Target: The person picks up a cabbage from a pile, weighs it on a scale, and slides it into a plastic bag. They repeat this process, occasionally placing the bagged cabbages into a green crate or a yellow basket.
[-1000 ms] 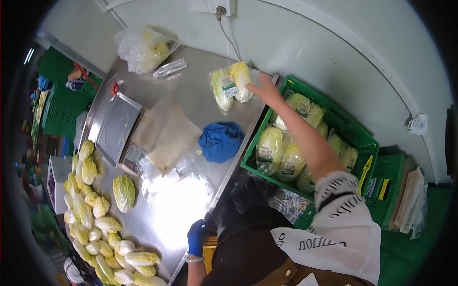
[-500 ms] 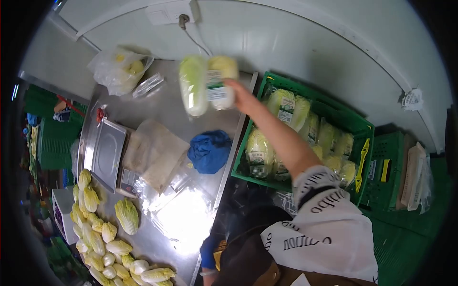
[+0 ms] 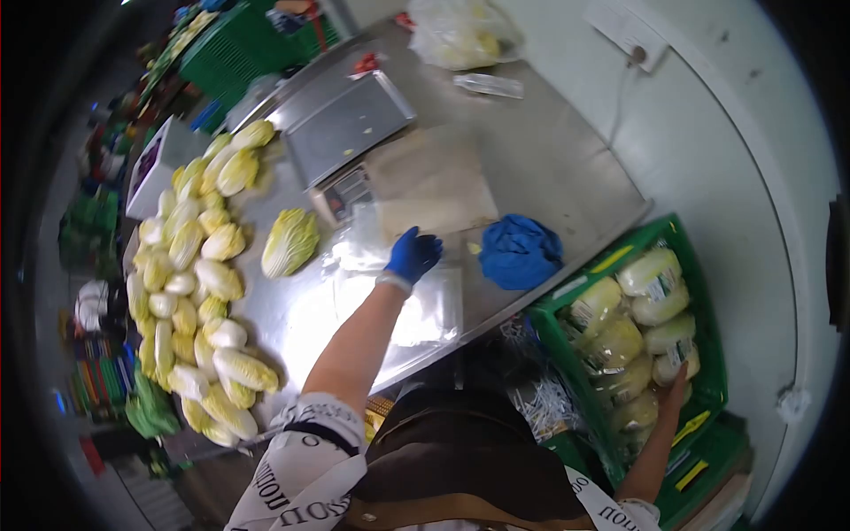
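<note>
My left hand [image 3: 414, 255], in a blue glove, hovers over or touches a stack of clear plastic bags [image 3: 425, 305] on the steel table, fingers stretched out and holding nothing. Inside the green crate [image 3: 719, 354] at right, my bare right hand [image 3: 675, 389] grips the near end of a wrapped, labelled pack of napa cabbages [image 3: 670, 336]; its fingers are partly hidden. More wrapped cabbages [image 3: 615, 341] fill the crate around it. A single unwrapped napa cabbage [image 3: 290, 242] lies left of the bags.
Many loose napa cabbages [image 3: 186, 310] are heaped along the table's left side. A weighing scale [image 3: 350, 124] stands behind a brownish sheet [image 3: 434, 181]. Near the crate sits a crumpled blue bag [image 3: 520, 252]. A filled plastic bag [image 3: 465, 35] rests at the back.
My view has turned. The right hand has carried the cabbage pack from above the table into the crate. The left hand has come up from the table's front edge to the plastic bags.
</note>
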A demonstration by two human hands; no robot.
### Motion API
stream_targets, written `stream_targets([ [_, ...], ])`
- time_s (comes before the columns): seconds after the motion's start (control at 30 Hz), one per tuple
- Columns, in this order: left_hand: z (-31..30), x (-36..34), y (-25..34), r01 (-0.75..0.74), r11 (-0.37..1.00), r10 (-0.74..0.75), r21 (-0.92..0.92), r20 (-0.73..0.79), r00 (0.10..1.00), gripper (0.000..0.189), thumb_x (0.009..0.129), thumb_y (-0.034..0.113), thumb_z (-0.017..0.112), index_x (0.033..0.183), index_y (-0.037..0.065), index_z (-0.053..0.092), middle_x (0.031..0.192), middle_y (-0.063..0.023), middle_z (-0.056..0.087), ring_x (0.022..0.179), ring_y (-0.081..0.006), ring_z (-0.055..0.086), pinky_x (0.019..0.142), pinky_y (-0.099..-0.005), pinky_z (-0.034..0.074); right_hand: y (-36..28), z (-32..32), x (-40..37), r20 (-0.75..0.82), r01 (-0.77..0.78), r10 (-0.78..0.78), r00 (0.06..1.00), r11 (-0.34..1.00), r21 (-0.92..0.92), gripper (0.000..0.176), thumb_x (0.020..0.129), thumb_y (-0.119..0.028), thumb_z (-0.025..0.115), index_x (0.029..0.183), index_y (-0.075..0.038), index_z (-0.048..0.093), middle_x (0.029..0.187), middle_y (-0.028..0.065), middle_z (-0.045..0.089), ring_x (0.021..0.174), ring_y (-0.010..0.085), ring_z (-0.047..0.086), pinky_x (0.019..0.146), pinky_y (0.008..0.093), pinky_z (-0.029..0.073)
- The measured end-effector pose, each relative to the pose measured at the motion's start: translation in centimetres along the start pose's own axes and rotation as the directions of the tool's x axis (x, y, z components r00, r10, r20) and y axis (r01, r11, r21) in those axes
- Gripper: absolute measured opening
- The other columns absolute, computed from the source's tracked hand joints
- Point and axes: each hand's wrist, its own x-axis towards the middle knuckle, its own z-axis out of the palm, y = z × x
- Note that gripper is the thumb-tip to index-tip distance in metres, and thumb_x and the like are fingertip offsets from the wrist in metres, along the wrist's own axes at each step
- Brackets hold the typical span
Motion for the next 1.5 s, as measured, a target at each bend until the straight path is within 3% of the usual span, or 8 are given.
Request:
stream_targets([
  [0.07, 0.5, -0.3, -0.5, -0.154, 0.979, 0.171, 0.131, -0.126, 0.977, 0.032, 0.087, 0.028, 0.050, 0.096, -0.001, 0.062, 0.089, -0.0148, 0.066, 0.081, -0.0250, 0.063, 0.075, -0.0348, 0.051, -2.4, -1.1, 1.8, -0.309, -0.087, -0.237, 0.921, 0.648, -0.757, 0.078, 0.085, -0.052, 0.059, 0.141, -0.002, 0.036, 0.139, 0.0185, 0.043, 0.126, 0.0353, 0.043, 0.099, 0.0448, 0.041],
  [0.2, -1.1, -8.9, 0.2, -0.438, 0.798, 0.511, 0.413, -0.080, 0.856, 0.028, 0.084, 0.018, 0.048, 0.077, -0.004, 0.064, 0.066, -0.0138, 0.063, 0.053, -0.0204, 0.060, 0.051, -0.0274, 0.047, -5.4, 11.6, -4.2, 0.443, 0.206, -0.835, 0.325, -0.395, -0.895, 0.052, 0.090, -0.022, 0.060, 0.134, 0.001, 0.044, 0.130, 0.0211, 0.050, 0.118, 0.0390, 0.047, 0.098, 0.0451, 0.039],
  [0.27, -5.0, -14.1, 1.1, -0.440, 0.693, 0.579, 0.571, -0.076, 0.812, 0.028, 0.085, 0.019, 0.049, 0.076, -0.003, 0.064, 0.063, -0.0122, 0.061, 0.052, -0.0179, 0.059, 0.052, -0.0267, 0.047, -4.5, 21.0, -8.3, 0.370, 0.605, -0.692, 0.620, 0.122, -0.787, 0.050, 0.085, -0.011, 0.061, 0.131, 0.003, 0.046, 0.129, 0.0220, 0.051, 0.121, 0.0367, 0.047, 0.103, 0.0415, 0.036],
  [0.5, -22.9, -25.3, 6.8, -0.087, 0.597, 0.279, 0.798, -0.104, 0.955, 0.040, 0.095, 0.036, 0.054, 0.115, 0.003, 0.062, 0.104, -0.0122, 0.067, 0.090, -0.0177, 0.063, 0.079, -0.0300, 0.050, 6.1, 43.4, -19.9, 0.994, 0.996, 0.105, -0.006, -0.085, 0.015, 0.034, 0.080, -0.018, 0.064, 0.110, -0.003, 0.059, 0.118, 0.0135, 0.057, 0.110, 0.0332, 0.052, 0.096, 0.0421, 0.043],
  [0.77, -37.7, -22.8, 21.8, -0.106, 0.146, 0.987, 0.984, -0.137, 0.084, 0.069, 0.081, 0.026, 0.072, 0.137, 0.001, 0.041, 0.132, -0.0208, 0.051, 0.117, -0.0306, 0.054, 0.098, -0.0365, 0.043, 13.4, 49.3, -23.5, 0.845, 0.962, 0.500, -0.188, -0.081, 0.262, 0.034, 0.076, -0.024, 0.068, 0.104, -0.007, 0.057, 0.104, 0.0088, 0.058, 0.092, 0.0297, 0.057, 0.079, 0.0403, 0.049],
  [1.17, -45.9, -20.1, 49.0, 0.534, -0.190, 0.963, 0.824, 0.049, 0.267, 0.073, 0.075, 0.005, 0.057, 0.144, 0.014, 0.034, 0.144, -0.0160, 0.038, 0.131, -0.0379, 0.036, 0.107, -0.0489, 0.029, 13.0, 61.2, -28.4, 0.788, 0.933, 0.553, 0.271, -0.351, -0.075, 0.037, 0.079, -0.028, 0.067, 0.108, -0.007, 0.060, 0.101, 0.0126, 0.062, 0.096, 0.0338, 0.058, 0.082, 0.0435, 0.047],
  [1.37, -47.8, -26.6, 49.1, 0.423, -0.204, 0.951, 0.883, 0.282, -0.129, 0.038, 0.075, 0.006, 0.051, 0.112, 0.006, 0.060, 0.111, -0.0160, 0.059, 0.106, -0.0327, 0.054, 0.092, -0.0424, 0.041, 15.6, 64.5, -29.2, 0.711, 0.959, 0.672, 0.205, -0.282, -0.010, 0.037, 0.081, -0.030, 0.066, 0.110, -0.008, 0.061, 0.105, 0.0131, 0.063, 0.097, 0.0338, 0.058, 0.083, 0.0439, 0.047],
  [1.5, -53.6, -29.4, 44.3, 0.591, -0.361, 0.922, 0.722, 0.180, 0.343, 0.009, 0.075, 0.008, 0.054, 0.083, 0.009, 0.060, 0.082, -0.0117, 0.058, 0.086, -0.0280, 0.057, 0.077, -0.0395, 0.044, 16.8, 68.0, -29.5, 0.705, 0.953, 0.685, 0.185, -0.301, 0.042, 0.037, 0.080, -0.030, 0.066, 0.109, -0.008, 0.061, 0.105, 0.0123, 0.063, 0.096, 0.0334, 0.059, 0.082, 0.0439, 0.048],
])
